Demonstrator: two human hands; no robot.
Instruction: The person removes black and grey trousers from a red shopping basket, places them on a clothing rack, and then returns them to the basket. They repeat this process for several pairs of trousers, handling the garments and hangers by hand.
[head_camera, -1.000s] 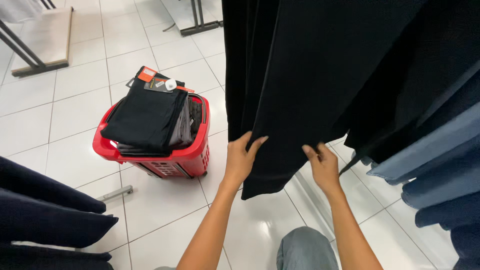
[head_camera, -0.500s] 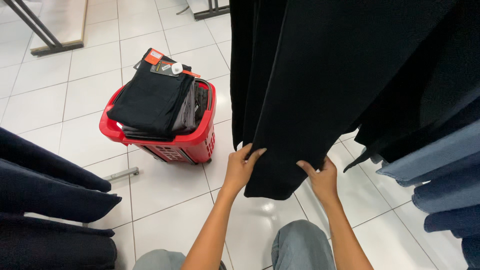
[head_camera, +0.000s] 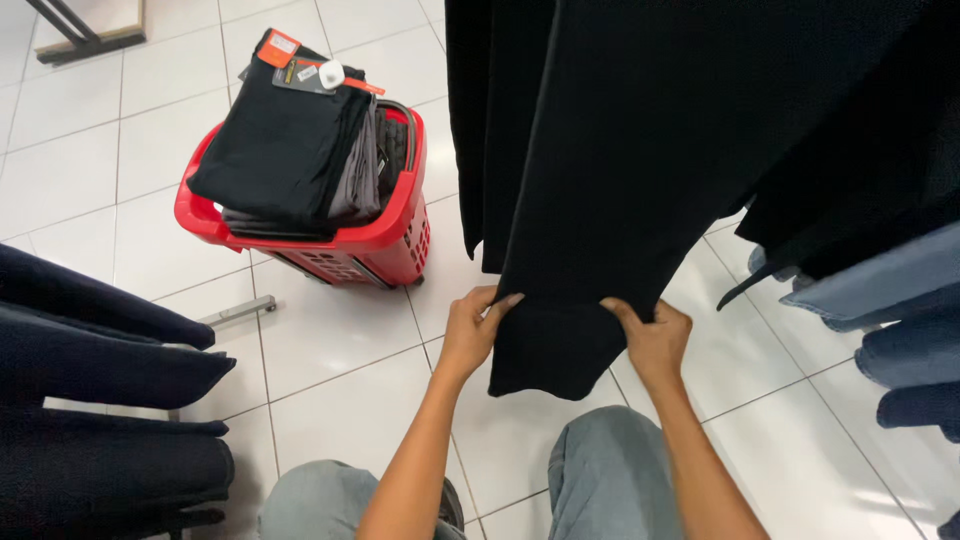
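Item: left hand (head_camera: 472, 331), fingers (head_camera: 497, 306) closed narrowly on the left edge of a hanging black garment (head_camera: 640, 200), near its lower hem, thumb behind the cloth. Item: right hand (head_camera: 655, 338), fingers (head_camera: 622, 312) pinched shut on the same hem further right, the cloth drawn flat between the two grips. Against half a second earlier, both hands sat a little closer together on the hem, the left fingers less splayed; the garment hung as before. Directly above the fingers the garment rose out of view; further dark garments (head_camera: 850, 170) hung beside it to the right, with blue denim pieces (head_camera: 890, 310) beyond those. Below the hands: the person's grey-trousered knees (head_camera: 610, 470) and white floor tiles (head_camera: 340, 370). Up and left of the left fingers, well apart: a red basket (head_camera: 385, 245) holding folded black clothes (head_camera: 280, 140) with tags, showing higher in view than earlier. Far left: stacked dark navy garments (head_camera: 100, 400).
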